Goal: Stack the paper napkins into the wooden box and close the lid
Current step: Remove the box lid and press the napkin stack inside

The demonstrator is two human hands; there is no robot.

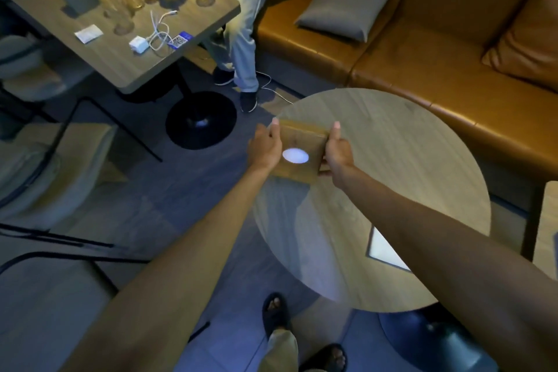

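A square wooden box [302,142] with an oval opening in its lid, white paper showing through the hole, is at the left edge of the round wooden table [392,160]. My left hand [265,148] grips its left side and my right hand [336,151] grips its right side, fingers wrapped over the far corners. The lid lies flat on the box. Whether the box rests on the table or is held just above it, I cannot tell. No loose napkins show on the round table.
A flat white card [385,249] lies on the near right of the round table. A brown sofa with cushions [350,3] runs behind. To the far left, a rectangular table [114,48] carries glasses, a tissue box, a charger. A person [238,24] stands beside it.
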